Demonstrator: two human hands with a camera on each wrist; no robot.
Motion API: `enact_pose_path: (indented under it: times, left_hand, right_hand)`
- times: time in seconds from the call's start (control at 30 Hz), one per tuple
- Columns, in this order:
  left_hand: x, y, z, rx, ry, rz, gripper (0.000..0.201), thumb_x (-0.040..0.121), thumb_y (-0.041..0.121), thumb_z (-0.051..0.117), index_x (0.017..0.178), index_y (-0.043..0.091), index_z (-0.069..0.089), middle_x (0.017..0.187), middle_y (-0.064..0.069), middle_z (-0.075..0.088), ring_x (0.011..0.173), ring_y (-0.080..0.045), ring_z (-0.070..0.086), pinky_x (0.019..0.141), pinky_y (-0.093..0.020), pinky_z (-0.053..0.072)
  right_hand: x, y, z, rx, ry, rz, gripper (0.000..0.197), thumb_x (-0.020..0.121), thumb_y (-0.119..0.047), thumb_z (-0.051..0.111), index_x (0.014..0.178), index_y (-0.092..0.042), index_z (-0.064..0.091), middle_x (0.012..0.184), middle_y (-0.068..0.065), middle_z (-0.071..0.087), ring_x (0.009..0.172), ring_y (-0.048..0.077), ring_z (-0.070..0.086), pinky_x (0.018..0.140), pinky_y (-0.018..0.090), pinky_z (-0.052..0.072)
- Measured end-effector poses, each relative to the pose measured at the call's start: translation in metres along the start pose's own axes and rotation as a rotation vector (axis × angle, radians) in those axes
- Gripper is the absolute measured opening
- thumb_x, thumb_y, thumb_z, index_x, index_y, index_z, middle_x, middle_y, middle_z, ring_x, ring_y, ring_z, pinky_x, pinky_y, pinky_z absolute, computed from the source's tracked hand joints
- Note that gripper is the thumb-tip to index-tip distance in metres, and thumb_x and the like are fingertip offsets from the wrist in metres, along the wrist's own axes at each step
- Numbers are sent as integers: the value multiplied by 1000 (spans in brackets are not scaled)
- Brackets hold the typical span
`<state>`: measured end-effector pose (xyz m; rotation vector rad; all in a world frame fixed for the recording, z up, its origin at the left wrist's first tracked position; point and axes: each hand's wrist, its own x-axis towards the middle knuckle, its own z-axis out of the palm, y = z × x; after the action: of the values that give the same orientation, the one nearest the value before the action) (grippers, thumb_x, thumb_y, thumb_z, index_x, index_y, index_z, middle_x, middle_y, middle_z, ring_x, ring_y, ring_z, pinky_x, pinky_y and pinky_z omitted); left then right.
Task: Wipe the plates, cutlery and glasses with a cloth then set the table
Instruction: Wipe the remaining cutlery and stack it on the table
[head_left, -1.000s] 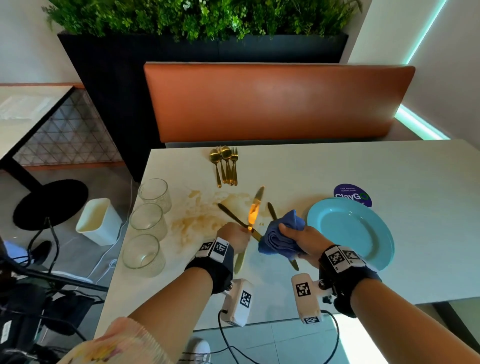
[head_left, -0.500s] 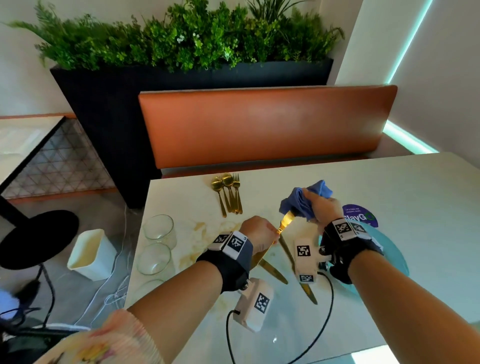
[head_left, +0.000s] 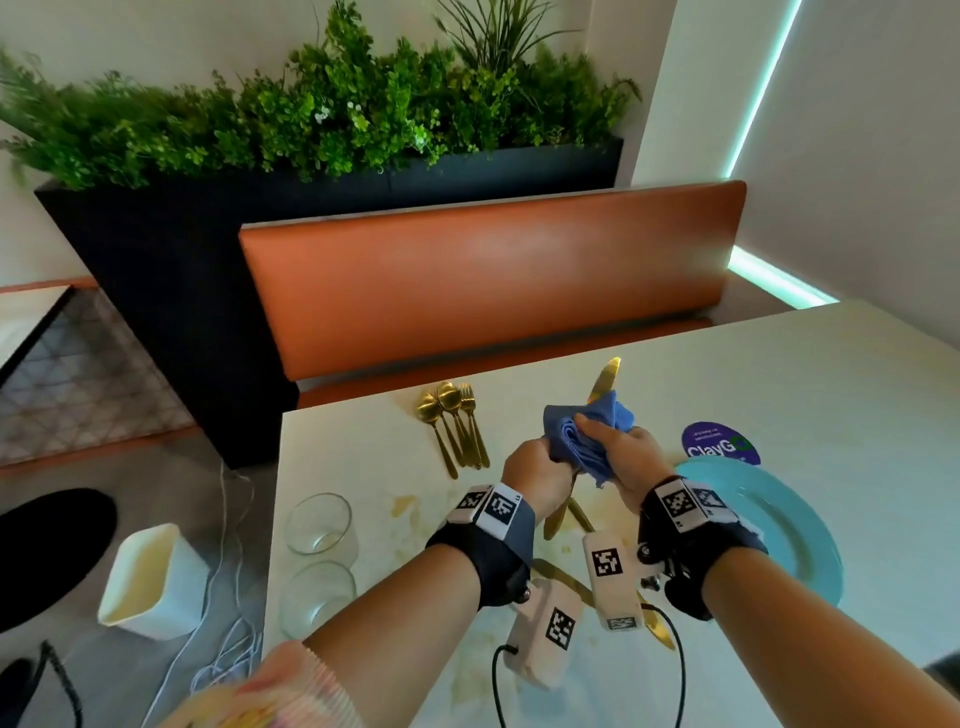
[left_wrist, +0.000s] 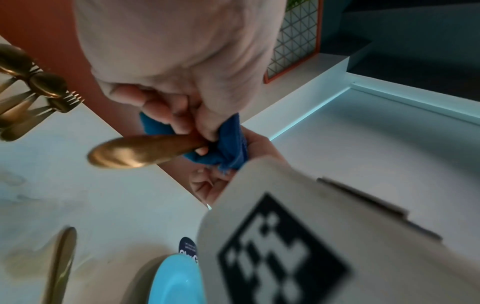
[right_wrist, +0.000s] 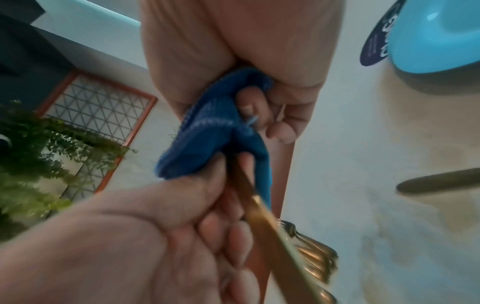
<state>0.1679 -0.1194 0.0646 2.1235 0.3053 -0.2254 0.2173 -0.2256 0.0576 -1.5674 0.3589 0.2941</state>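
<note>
Above the table (head_left: 779, 364), past two glasses (head_left: 319, 525), the left hand (head_left: 535, 475) grips a gold knife (head_left: 602, 379) by its handle while the right hand (head_left: 621, 457) clamps a blue cloth (head_left: 582, 431) around its blade, beside the blue plate (head_left: 789, 525).

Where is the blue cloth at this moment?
In the head view, the blue cloth is mid-frame above the table, gripped by the right hand around a gold knife, beside the left hand.

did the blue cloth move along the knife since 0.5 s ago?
Yes. The right hand has slid the cloth down the knife toward the left hand; the blade tip now shows beyond it.
</note>
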Motion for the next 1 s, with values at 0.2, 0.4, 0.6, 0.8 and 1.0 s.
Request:
enact_pose_path:
  times: [0.2,0.4,0.6,0.8,1.0]
  left_hand:
    - [21,-5,-4,-72,-131,-169,33,95,32,48,103,9,70,102,-2,68,88,-16,53,78,-27,35]
    - [44,3,1,-220,-45,-184,24,91,24,55,101,10,73,105,-3,73,96,-14,60,85,-26,39]
    - [62,-1,19,-127,-64,-164,30,92,23,53,109,5,69,108,-10,72,106,-23,63,93,-31,47]
    - [90,-6,2,50,3,-217,33,89,34,57,99,7,73,104,-7,72,93,-23,64,79,-28,47]
    - [126,-6,4,-317,54,-239,26,89,28,60,106,10,70,107,-9,71,94,-20,60,82,-28,47]
  right_hand:
    - [41,-32,-11,139,98,11,28,85,-29,65,96,-6,54,84,8,59,67,18,58,53,27,44]
    - [60,-26,-9,104,-46,71,31,87,-28,63,106,-5,56,87,10,62,69,20,57,58,31,47]
    - [69,-13,-11,-173,-202,100,36,85,-26,66,103,6,62,103,27,65,90,38,61,86,50,49]
    - [98,-9,-19,-483,-148,30,34,84,-31,66,89,1,58,88,22,64,78,32,60,77,43,51]
    - [114,8,-7,-674,-360,69,46,76,-30,74,103,5,62,104,24,67,98,38,64,92,52,50]
